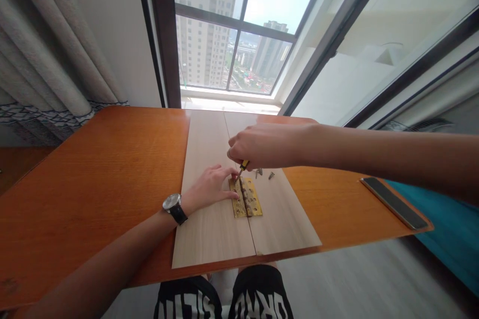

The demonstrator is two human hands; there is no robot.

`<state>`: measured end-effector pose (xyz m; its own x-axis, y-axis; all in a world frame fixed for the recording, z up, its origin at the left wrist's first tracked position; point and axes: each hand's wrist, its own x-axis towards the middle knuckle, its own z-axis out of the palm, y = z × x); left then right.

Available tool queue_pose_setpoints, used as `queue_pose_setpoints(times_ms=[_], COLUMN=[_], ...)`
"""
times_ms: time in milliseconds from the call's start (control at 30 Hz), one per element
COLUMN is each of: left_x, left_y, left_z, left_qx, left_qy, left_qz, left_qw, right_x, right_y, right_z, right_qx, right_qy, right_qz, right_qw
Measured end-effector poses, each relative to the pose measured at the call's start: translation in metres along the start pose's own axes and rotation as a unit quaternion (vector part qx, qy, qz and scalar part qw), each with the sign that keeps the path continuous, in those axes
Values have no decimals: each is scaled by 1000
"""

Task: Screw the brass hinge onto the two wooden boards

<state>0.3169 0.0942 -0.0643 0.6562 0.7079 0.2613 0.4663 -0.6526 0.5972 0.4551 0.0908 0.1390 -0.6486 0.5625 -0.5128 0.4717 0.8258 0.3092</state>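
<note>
A brass hinge lies open across the seam between two pale wooden boards. My right hand is closed round the yellow and black handle of a screwdriver, whose shaft slants down to the hinge's upper left part. My left hand, with a watch on its wrist, rests on the left board. Its fingers are apart, with the fingertips at the hinge's left leaf and near the screwdriver tip. Several loose screws lie on the right board, just beyond the hinge.
The boards lie on an orange-brown wooden table. A dark strip is at the table's right end, beside a teal surface. A window stands behind the table, and curtains hang at the left.
</note>
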Motion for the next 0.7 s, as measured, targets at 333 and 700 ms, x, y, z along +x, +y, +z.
queue_pose_setpoints(times_ms=[333,700], left_x=[1,0], left_y=[2,-3], left_z=[-3,0], left_qx=[-5,-6], left_qy=[-1,-8], left_qz=[-7,-1], left_qw=[1000,1000], right_x=[9,-6], right_y=[-10,0], right_z=[21,1], right_qx=[-15,-34], right_qy=[42,3], right_qz=[73,-14], right_qw=[996,999])
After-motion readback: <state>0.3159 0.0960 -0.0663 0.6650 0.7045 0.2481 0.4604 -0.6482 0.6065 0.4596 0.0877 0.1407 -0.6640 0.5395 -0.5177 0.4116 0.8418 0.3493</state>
